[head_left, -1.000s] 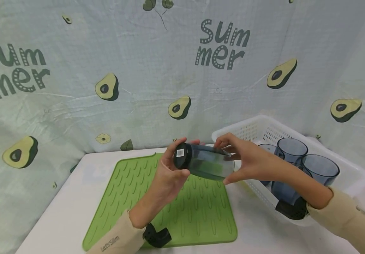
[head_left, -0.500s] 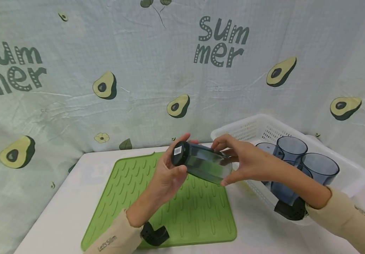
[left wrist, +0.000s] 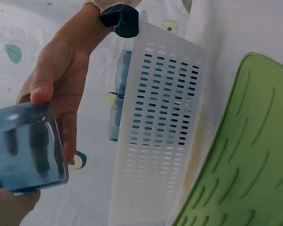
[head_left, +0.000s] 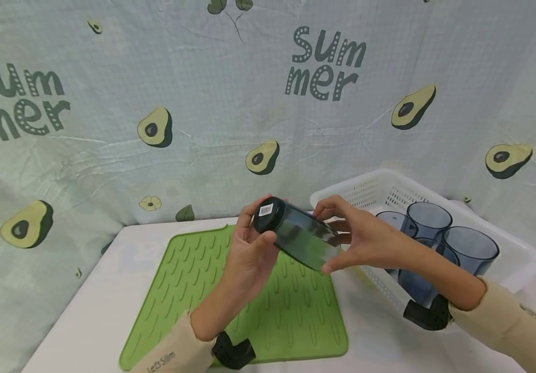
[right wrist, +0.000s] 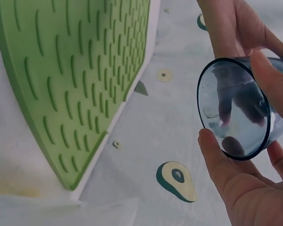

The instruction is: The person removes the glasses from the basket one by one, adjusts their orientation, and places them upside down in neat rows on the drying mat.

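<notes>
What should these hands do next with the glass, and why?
I'd probably tip the glass slightly more, until its rim faces straight down above the green mat. The left hand holds the raised base and the right hand the lower end; the glass is tilted mid-air, rim only partly down, with the mat showing below.

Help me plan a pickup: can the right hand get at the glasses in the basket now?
Probably not: the right hand is occupied gripping the tilted glass, although the open-topped basket leaves the glasses inside uncovered.
</notes>
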### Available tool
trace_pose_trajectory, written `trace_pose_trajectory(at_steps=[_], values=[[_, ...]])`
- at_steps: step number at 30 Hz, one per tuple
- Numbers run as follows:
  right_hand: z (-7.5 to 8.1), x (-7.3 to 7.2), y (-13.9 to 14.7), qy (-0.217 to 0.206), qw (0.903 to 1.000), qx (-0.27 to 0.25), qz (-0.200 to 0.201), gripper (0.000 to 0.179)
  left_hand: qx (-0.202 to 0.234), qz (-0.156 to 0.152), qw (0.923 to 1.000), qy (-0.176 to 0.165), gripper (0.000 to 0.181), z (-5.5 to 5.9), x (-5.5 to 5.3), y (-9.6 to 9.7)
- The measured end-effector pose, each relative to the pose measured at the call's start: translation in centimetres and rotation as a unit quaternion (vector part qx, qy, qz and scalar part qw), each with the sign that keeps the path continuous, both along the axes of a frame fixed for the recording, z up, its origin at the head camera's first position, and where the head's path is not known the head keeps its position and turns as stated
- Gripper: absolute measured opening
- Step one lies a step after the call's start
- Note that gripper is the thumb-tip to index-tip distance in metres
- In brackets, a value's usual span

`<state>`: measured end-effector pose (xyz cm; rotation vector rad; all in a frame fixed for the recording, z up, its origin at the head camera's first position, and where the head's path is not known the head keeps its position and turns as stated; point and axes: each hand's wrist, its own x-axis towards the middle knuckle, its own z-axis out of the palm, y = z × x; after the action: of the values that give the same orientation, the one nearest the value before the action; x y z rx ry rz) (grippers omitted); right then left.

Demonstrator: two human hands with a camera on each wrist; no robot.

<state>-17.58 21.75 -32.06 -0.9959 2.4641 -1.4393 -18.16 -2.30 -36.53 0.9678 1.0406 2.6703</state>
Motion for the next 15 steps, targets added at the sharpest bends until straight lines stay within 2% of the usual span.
trace_pose_trajectory(at_steps=[2,6,10,15], values=[[-0.2,0.1,-0.2,-0.006,0.9999,-0.001,-0.009,0.086,-0.018,0.011,0.9997,-0.009,0.076,0.3,0.2,0.0],[-0.4,0.4,-0.5,-0.010,0.9998,0.008,-0.014,0.085,-0.059,0.014,0.9982,-0.005,0.086,1.0,1.0,-0.2],[-0.4,0.8,-0.8,0.014,0.9997,0.014,-0.013,0.085,-0.085,0.026,0.9960,0.004,0.085,2.0,1.9,-0.3],[0.0,0.9,-1.1,0.035,0.9992,0.014,-0.016,0.085,-0.099,0.070,0.9925,0.012,0.078,3.0,2.8,0.0]])
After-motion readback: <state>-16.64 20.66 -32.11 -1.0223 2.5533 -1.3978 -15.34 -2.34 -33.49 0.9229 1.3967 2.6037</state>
